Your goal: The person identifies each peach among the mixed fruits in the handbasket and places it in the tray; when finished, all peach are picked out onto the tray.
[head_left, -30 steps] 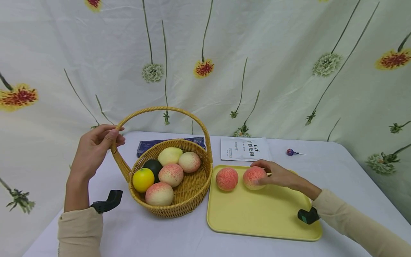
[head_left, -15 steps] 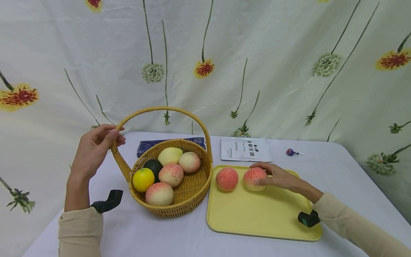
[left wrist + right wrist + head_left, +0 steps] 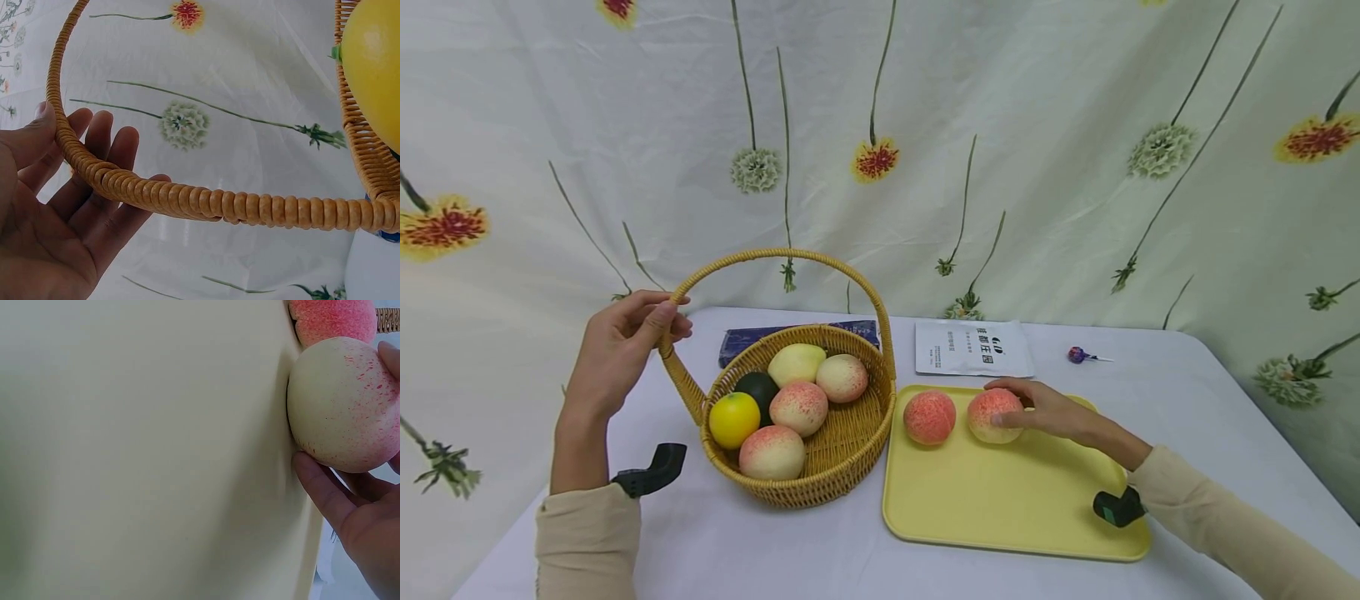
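Observation:
My left hand [image 3: 613, 354] pinches the left side of the handle [image 3: 805, 255] of a wicker basket [image 3: 808, 493]; in the left wrist view, the thumb and fingers lie on either side of the wrapped handle [image 3: 244, 209]. The basket holds three peaches [image 3: 772, 453], a round yellow fruit [image 3: 734, 421], a dark fruit [image 3: 758, 390] and a pale yellow fruit [image 3: 796, 365]. My right hand [image 3: 1056, 414] grips a pink-and-cream peach [image 3: 989, 416] at the back of a yellow tray [image 3: 1000, 500]. A redder peach [image 3: 930, 418] lies just left of it on the tray.
Behind the basket lies a dark blue packet [image 3: 745, 340], partly hidden. A white printed pouch [image 3: 973, 348] lies behind the tray, and a lollipop [image 3: 1078, 355] to its right. A flowered cloth [image 3: 1037, 108] hangs along the table's back edge.

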Motion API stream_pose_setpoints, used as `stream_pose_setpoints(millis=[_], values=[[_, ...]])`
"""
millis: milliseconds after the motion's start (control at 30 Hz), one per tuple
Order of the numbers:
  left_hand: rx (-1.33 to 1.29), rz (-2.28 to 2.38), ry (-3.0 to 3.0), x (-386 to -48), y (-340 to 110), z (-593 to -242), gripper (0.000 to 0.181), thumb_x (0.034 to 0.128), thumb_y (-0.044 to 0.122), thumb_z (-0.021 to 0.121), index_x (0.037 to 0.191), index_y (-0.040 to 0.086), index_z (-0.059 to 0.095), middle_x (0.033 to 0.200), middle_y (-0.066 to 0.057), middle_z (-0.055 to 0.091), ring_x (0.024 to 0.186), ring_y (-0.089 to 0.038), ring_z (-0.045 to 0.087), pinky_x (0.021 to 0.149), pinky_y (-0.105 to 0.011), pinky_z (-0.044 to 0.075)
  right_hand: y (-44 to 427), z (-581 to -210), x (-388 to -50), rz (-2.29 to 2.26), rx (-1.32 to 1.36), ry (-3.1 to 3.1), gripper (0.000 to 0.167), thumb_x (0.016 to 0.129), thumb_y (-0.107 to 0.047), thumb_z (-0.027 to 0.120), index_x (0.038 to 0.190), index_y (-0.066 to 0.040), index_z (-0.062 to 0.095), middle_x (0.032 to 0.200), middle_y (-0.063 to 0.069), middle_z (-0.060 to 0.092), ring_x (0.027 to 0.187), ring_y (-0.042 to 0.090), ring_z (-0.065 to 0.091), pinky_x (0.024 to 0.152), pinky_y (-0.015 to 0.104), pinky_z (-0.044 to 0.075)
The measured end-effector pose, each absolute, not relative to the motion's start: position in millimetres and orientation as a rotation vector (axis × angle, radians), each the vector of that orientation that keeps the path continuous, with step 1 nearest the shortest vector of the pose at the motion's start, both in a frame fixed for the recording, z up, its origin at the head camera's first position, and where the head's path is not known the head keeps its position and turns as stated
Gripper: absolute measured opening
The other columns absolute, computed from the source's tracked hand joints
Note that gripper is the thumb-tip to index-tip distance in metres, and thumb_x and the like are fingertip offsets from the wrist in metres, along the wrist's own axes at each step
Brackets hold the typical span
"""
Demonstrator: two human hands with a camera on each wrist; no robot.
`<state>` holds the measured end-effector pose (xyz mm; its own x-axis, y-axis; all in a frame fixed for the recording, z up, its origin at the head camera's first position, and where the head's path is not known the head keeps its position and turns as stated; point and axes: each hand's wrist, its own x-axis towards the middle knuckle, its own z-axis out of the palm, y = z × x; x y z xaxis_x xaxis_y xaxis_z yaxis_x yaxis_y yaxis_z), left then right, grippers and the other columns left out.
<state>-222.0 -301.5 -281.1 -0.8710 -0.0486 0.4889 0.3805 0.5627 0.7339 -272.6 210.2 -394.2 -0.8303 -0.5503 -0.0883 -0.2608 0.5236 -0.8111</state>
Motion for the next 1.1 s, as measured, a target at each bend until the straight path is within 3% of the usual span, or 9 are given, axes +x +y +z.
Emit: stream_pose_setpoints(millis=[400,667,1100], values=[[-0.251,-1.243,-2.34,-221.9,-301.4,-281.7,0.031,0.0995,0.026,0.051,0.121,0.005,0.061,0.086,0.01,0.066,0.082,-0.003,0.063,0.075,-0.009,0.049,204.8,-394.0,-268.2,-1.206,-0.646,2.45,0.057,0.09,-0.035,0.065,0.136,-0.008,0.048,0.123,0.008,0.057,0.11,0.025,0.05,0.092,0.038,0.042],[-0.235,-1.234,-2.344,-221.2,-301.6,-282.4,0.033,0.0996,0.026,0.05,0.121,0.004,0.06,0.085,0.012,0.066,0.082,-0.003,0.063,0.075,-0.009,0.049,205.1,-393.5,-266.7,-1.193,-0.62,2.426,0.059,0.091,-0.035,0.062,0.14,-0.008,0.045,0.132,0.012,0.052,0.119,0.029,0.045,0.098,0.042,0.04],[-0.247,-1.233,-2.334,-222.2,-299.8,-281.4,0.033,0.0995,0.026,0.051,0.121,0.002,0.059,0.085,0.011,0.066,0.081,-0.003,0.063,0.075,-0.009,0.05,206.8,-391.8,-265.7,-1.172,-0.634,2.424,0.06,0.091,-0.036,0.062,0.141,-0.009,0.043,0.136,0.013,0.049,0.121,0.031,0.043,0.097,0.044,0.038]])
